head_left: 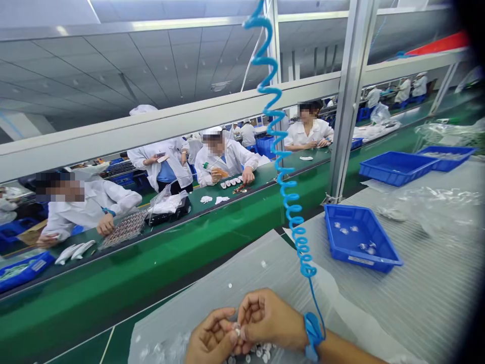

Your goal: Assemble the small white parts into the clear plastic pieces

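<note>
My left hand (pixel 212 337) and my right hand (pixel 267 318) meet low in the head view, fingertips pinched together on one small clear plastic piece (pixel 237 329). Fingers partly cover it, so its exact kind is hard to make out. Under the hands lies a pile of small clear and white pieces (pixel 265 351) on a translucent plastic sheet (pixel 197 303). More clear pieces (pixel 155 351) lie blurred to the left of my left hand. Around my right wrist sits a blue wrist strap (pixel 313 336), joined to a blue coiled cord (pixel 290 202) that hangs from above.
A blue tray (pixel 392 255) holding several clear pieces stands right of my hands. Farther back are two more blue trays (pixel 397 169) and crumpled clear bags (pixel 447 207). A metal post (pixel 345 101) rises ahead. Across the green conveyor line (pixel 151 268), several people in white coats work.
</note>
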A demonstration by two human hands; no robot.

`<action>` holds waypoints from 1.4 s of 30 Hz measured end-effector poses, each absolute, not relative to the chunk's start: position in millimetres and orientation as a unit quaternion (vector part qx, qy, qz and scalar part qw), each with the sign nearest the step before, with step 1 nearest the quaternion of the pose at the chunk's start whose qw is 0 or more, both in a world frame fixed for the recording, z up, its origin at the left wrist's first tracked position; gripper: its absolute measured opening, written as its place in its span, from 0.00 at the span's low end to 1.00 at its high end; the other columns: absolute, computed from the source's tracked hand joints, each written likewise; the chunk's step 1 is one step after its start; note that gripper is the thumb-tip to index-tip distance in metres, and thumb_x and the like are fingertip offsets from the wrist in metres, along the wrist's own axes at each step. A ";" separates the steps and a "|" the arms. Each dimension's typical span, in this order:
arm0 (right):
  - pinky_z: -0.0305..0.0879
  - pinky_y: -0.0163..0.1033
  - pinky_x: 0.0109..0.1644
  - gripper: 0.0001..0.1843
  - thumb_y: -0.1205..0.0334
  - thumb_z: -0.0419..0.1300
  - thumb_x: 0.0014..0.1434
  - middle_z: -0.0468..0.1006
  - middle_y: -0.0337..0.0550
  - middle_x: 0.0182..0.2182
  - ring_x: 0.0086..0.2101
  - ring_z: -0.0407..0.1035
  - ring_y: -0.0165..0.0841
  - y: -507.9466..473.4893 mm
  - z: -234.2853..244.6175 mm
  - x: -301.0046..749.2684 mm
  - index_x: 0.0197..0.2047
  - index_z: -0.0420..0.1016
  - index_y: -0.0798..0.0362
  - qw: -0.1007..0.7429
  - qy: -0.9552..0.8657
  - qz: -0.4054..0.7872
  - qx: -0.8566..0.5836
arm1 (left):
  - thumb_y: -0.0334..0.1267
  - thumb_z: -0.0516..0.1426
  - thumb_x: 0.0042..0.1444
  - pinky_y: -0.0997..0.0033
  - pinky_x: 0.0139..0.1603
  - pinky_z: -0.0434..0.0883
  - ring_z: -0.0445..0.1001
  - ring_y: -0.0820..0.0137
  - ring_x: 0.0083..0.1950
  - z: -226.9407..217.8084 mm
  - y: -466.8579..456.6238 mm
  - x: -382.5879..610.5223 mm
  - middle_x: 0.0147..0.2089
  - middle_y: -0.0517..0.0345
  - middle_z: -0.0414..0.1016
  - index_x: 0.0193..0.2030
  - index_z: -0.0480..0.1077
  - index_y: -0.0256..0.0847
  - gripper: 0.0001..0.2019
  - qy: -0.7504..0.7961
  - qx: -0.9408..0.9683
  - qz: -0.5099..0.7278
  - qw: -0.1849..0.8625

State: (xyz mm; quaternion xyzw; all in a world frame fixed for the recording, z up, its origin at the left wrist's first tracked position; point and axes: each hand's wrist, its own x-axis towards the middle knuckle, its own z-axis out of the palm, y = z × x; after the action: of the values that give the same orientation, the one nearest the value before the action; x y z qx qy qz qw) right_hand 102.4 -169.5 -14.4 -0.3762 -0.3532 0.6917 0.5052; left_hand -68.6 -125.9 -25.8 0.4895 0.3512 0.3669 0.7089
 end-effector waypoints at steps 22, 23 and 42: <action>0.73 0.35 0.34 0.21 0.59 0.77 0.39 0.83 0.44 0.25 0.28 0.78 0.33 -176.1 -8.6 110.4 0.28 0.71 0.58 0.481 -0.370 0.699 -0.378 | 0.37 0.70 0.49 0.74 0.35 0.74 0.79 0.71 0.32 -3.2 -134.8 -71.8 0.31 0.58 0.78 0.47 0.75 0.36 0.20 0.343 0.525 0.301 0.719; 0.73 0.35 0.33 0.21 0.59 0.77 0.39 0.83 0.44 0.25 0.27 0.78 0.32 -176.1 -9.9 110.3 0.28 0.70 0.58 0.478 -0.370 0.700 -0.380 | 0.38 0.71 0.49 0.74 0.34 0.74 0.78 0.71 0.32 -3.8 -135.2 -71.6 0.31 0.59 0.77 0.47 0.75 0.36 0.19 0.342 0.525 0.301 0.719; 0.72 0.32 0.32 0.21 0.58 0.74 0.45 0.77 0.39 0.31 0.30 0.75 0.30 -184.6 -7.3 109.0 0.41 0.74 0.55 0.494 -0.475 0.610 -0.397 | 0.46 0.73 0.40 0.75 0.25 0.72 0.73 0.73 0.23 -18.7 -126.0 -72.1 0.25 0.63 0.73 0.46 0.75 0.38 0.27 0.362 0.499 0.320 0.719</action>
State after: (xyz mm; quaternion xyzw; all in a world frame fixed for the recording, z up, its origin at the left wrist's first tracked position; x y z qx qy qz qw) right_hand 109.0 -184.6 -7.3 -0.3972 -0.4751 0.6101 0.4943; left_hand -72.1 -126.0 -18.7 0.4995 0.3618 0.3196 0.7194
